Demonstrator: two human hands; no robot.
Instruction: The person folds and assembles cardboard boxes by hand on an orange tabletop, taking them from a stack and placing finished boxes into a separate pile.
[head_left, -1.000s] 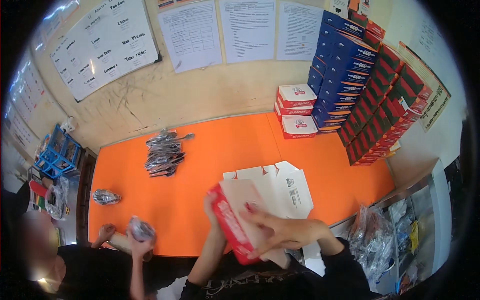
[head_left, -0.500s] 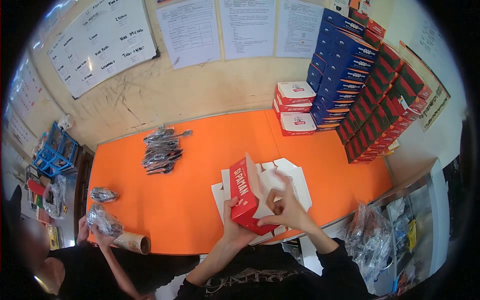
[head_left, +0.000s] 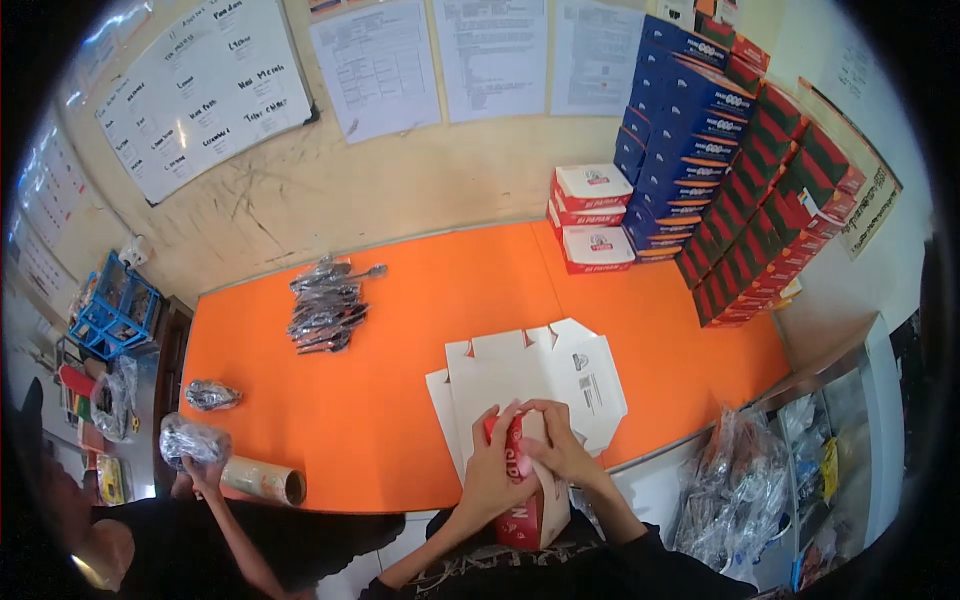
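Observation:
Close to my body, past the table's front edge, I hold a red and white cardboard food box (head_left: 520, 528) with both hands. It is partly folded and tilted. My left hand (head_left: 492, 478) wraps its left side, with the fingers at the upper end. My right hand (head_left: 560, 446) grips that upper end from the right, fingers curled over the edge. My fingers hide part of the box's flaps. Just beyond my hands, flat white box blanks (head_left: 515, 372) lie in a loose stack.
On the orange table (head_left: 420, 290) lies a pile of plastic-wrapped cutlery (head_left: 328, 305). Red-and-white boxes (head_left: 597, 248), blue boxes (head_left: 690, 150) and dark-and-red boxes (head_left: 765, 230) stand stacked at the back right. At left, a co-worker's hand (head_left: 207, 475) holds a plastic-wrapped bundle (head_left: 190, 440) near a cardboard tube (head_left: 265, 482).
The box has come down from above the blanks toward my body and turned. My right hand has gone from its side flap to its upper end. The co-worker's bundle has shifted slightly.

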